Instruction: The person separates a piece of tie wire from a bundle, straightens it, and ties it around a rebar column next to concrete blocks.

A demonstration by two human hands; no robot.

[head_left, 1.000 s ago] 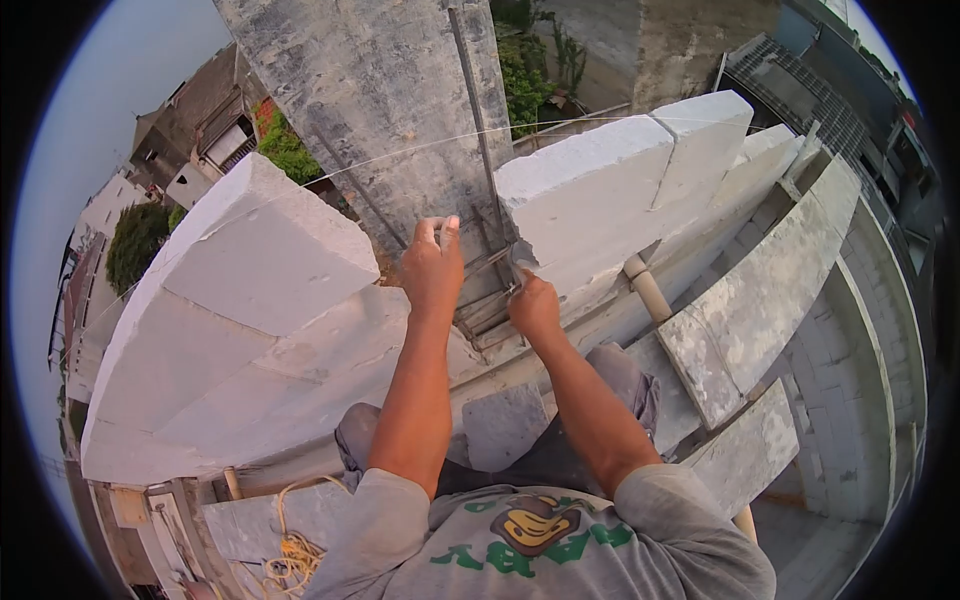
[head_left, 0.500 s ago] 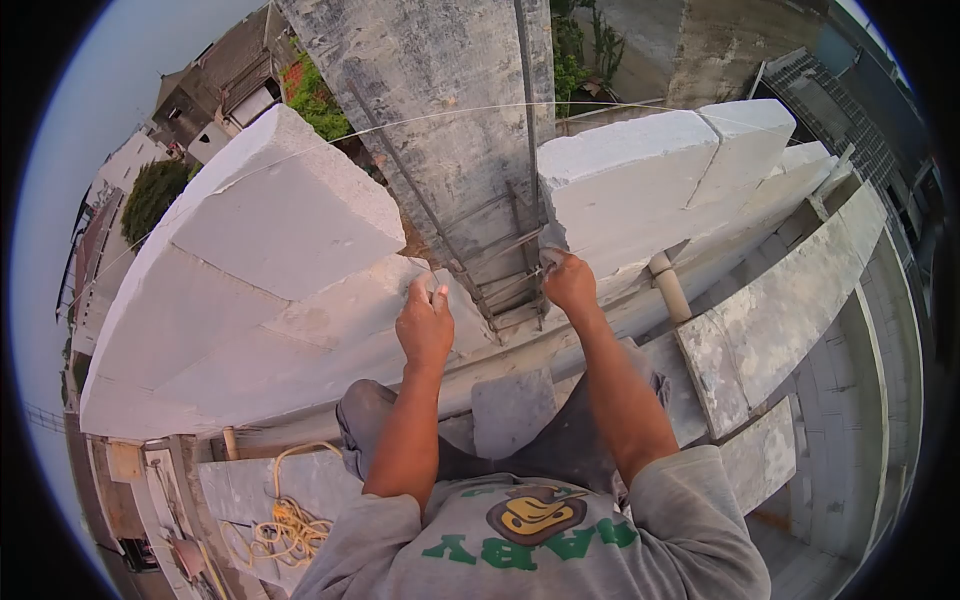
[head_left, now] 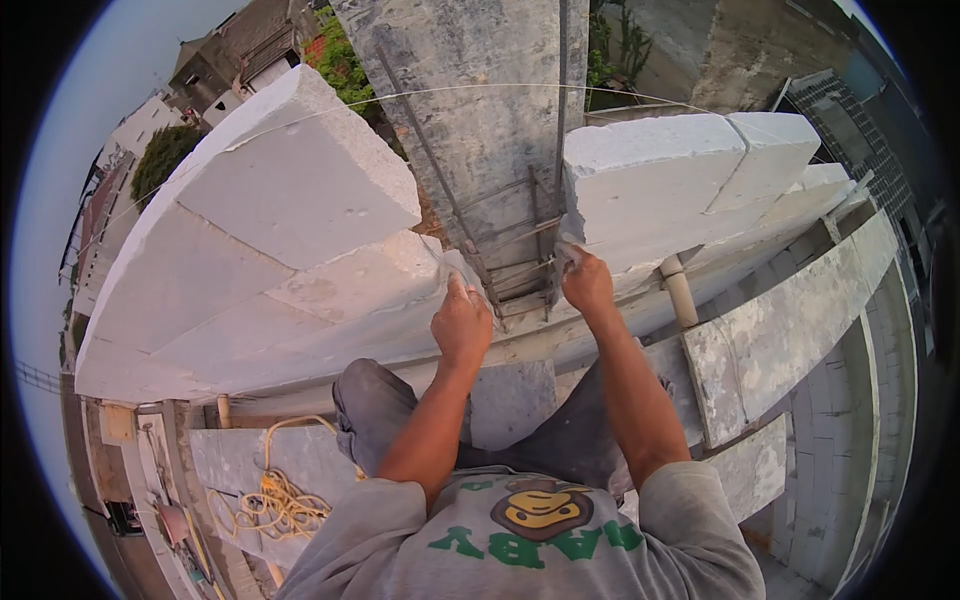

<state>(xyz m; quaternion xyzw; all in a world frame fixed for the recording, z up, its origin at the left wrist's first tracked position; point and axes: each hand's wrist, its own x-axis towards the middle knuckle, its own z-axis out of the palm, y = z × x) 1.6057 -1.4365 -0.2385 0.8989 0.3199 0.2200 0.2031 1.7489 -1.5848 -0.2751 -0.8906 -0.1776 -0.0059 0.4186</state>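
Observation:
My left hand (head_left: 463, 322) is closed, fingertips pinched together at the broken lower end of the left white block wall (head_left: 350, 285). What they hold, if anything, is too small to make out. My right hand (head_left: 588, 282) is closed at the near edge of the right white block wall (head_left: 655, 185), its fingertips beside the steel bars. Between the two walls stands a grey column form panel (head_left: 480, 110). In front of it are upright rebar (head_left: 420, 150) and thin ties (head_left: 520, 270). Whether either hand touches the ties cannot be told.
A taut string (head_left: 470, 86) crosses above both walls. Stained boards (head_left: 790, 310) lie to the right, near a short pipe (head_left: 679, 292). Coiled yellow rope (head_left: 275, 503) rests on a board at left. A deep drop with rooftops lies beyond the wall.
My left hand has moved right, closer to the bars and to my right hand. My right hand stays beside the right wall's edge. The view has shifted slightly.

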